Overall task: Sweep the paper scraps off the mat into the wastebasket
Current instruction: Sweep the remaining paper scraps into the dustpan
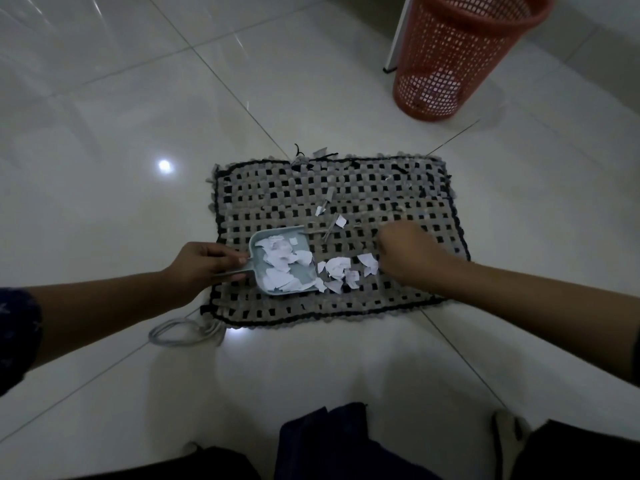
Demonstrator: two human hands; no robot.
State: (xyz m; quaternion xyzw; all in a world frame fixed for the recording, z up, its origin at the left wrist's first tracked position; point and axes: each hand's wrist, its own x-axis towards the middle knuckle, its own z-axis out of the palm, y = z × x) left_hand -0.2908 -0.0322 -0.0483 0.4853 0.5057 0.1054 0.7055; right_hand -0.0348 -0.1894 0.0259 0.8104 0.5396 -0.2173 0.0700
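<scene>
- Glossy white floor tiles carry a woven grey-and-black mat; no brand, label or legible writing shows anywhere.
- An orange mesh wastebasket stands upright on the tiles, well apart from the mat, at the far right.
- The left hand reaches in from the left, fingers wrapped around the handle of a pale dustpan resting on the mat.
- White paper scraps lie partly in the pan, partly on the mat just beside its open edge; a few lie further up.
- The right hand, motion-blurred, is curled knuckles-up over the mat beside the scraps; whether it grips anything cannot be told.
</scene>
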